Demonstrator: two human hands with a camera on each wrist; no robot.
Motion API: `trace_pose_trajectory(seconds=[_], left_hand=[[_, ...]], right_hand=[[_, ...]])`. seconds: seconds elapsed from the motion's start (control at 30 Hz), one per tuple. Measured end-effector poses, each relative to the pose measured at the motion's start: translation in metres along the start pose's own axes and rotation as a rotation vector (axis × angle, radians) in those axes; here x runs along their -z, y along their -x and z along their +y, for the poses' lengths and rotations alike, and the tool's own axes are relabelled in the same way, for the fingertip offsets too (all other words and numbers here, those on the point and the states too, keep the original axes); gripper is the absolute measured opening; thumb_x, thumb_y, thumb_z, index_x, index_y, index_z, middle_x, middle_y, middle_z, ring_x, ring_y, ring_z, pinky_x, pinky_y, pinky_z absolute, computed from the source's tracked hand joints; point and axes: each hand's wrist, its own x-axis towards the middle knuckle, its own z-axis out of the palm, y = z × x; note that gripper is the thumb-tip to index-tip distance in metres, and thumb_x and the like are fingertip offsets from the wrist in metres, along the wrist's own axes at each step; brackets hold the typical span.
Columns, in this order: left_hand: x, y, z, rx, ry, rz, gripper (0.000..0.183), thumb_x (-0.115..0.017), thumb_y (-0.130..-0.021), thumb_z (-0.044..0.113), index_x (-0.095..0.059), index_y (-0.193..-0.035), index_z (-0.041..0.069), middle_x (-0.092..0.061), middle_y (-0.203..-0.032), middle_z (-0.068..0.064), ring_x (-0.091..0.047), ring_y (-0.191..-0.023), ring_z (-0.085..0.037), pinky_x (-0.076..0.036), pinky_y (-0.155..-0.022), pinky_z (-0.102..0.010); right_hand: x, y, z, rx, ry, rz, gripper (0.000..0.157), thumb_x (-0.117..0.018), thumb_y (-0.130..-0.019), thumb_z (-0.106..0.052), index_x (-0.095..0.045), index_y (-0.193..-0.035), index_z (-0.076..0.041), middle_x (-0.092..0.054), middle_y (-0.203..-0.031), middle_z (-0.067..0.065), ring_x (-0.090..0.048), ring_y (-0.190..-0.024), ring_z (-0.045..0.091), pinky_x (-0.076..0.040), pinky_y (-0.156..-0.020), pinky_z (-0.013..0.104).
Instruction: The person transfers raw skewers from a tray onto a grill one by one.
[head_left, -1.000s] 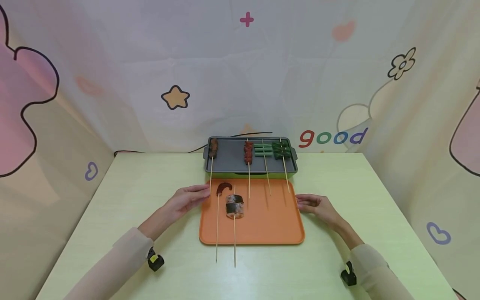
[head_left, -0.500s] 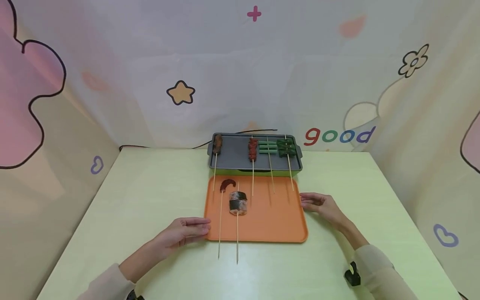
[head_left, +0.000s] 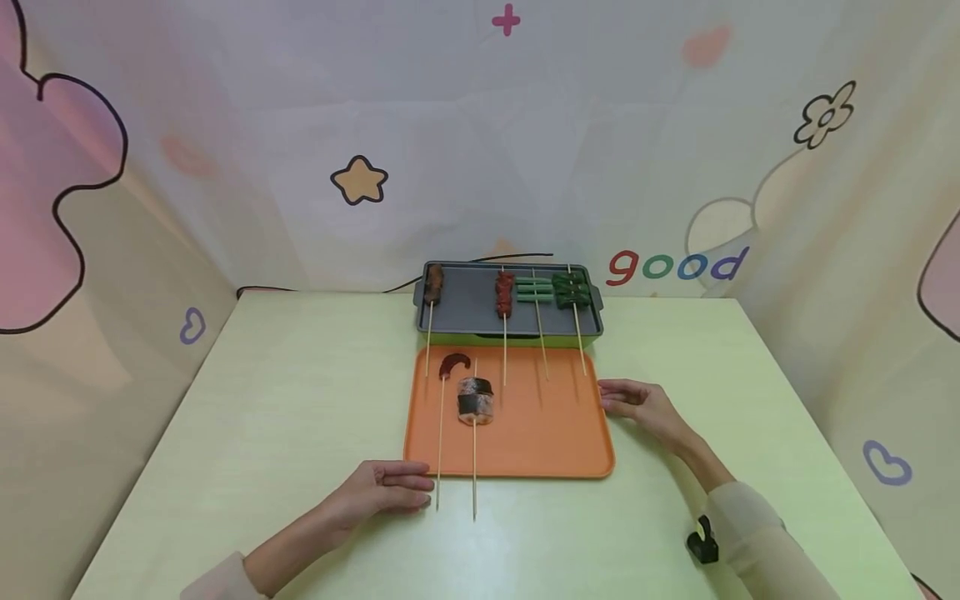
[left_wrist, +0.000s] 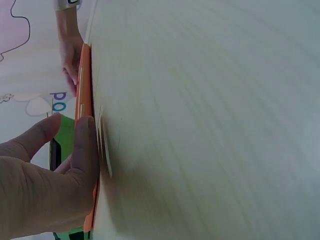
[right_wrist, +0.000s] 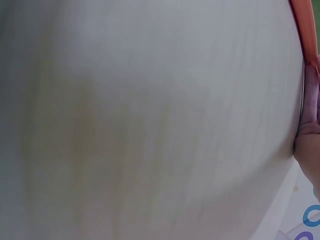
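the left grip (head_left: 378, 493) is unclenched, fingers extended against the near-left corner of the orange tray (head_left: 551, 433), thumb standing apart in the left wrist view. the right grip (head_left: 643, 410) is likewise unclenched, its outstretched fingers touching the tray's right edge. so the tray lies flat between the two, on the tabletop (head_left: 300, 358). on its left half are a curled dark red skewer (head_left: 453, 365) and a black-banded skewer (head_left: 476, 402); their sticks jut past the near edge, the curled one's end just beside the left fingertips. right of them, a stretch of orange surface lies bare. at the far edge stands the grill (head_left: 468, 300), close enough that the sticks of its four skewers hang over the tray. wide tabletop extends left and right, with more room towards the person; a patterned curtain (head_left: 450, 125) bounds the back.
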Motion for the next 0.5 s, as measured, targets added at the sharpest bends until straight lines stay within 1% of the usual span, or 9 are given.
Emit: trace_pose_trajectory(seconds=[0.13, 0.23, 0.33, 0.5], left_hand=[[-0.003, -0.004, 0.001, 0.038, 0.031, 0.009, 0.063, -0.074, -0.092, 0.011, -0.048, -0.146, -0.009, -0.071, -0.129, -0.018, -0.074, -0.109, -0.017, -0.059, -0.096, -0.03], [-0.005, -0.006, 0.001, 0.052, 0.055, 0.008, 0.063, -0.074, -0.092, 0.008, -0.047, -0.146, -0.01, -0.071, -0.13, -0.018, -0.074, -0.108, -0.016, -0.059, -0.097, -0.03], [-0.008, -0.008, 0.002, 0.059, 0.075, 0.008, 0.062, -0.072, -0.092, 0.005, -0.046, -0.146, -0.011, -0.073, -0.125, -0.016, -0.074, -0.104, -0.014, -0.059, -0.096, -0.03], [-0.011, -0.01, 0.005, 0.07, 0.077, 0.036, 0.058, -0.072, -0.091, 0.001, -0.05, -0.143, -0.012, -0.077, -0.112, -0.006, -0.074, -0.099, -0.011, -0.06, -0.093, -0.029]], right_hand=[[0.0, -0.001, 0.0, 0.0, -0.015, 0.001, 0.049, -0.068, -0.098, -0.007, -0.053, -0.14, 0.012, -0.069, -0.13, 0.019, -0.072, -0.099, -0.001, -0.059, -0.089, 0.019], [0.0, -0.001, -0.001, -0.008, -0.025, 0.009, 0.049, -0.069, -0.097, -0.006, -0.054, -0.139, 0.012, -0.07, -0.13, 0.017, -0.072, -0.098, 0.0, -0.059, -0.089, 0.019], [0.0, -0.001, 0.0, -0.005, -0.012, 0.009, 0.049, -0.069, -0.097, -0.008, -0.054, -0.14, 0.012, -0.069, -0.131, 0.02, -0.072, -0.099, 0.0, -0.059, -0.089, 0.018], [0.001, 0.0, 0.001, -0.01, -0.005, 0.016, 0.051, -0.071, -0.097, -0.011, -0.055, -0.14, 0.011, -0.067, -0.133, 0.023, -0.072, -0.099, -0.001, -0.058, -0.089, 0.017]])
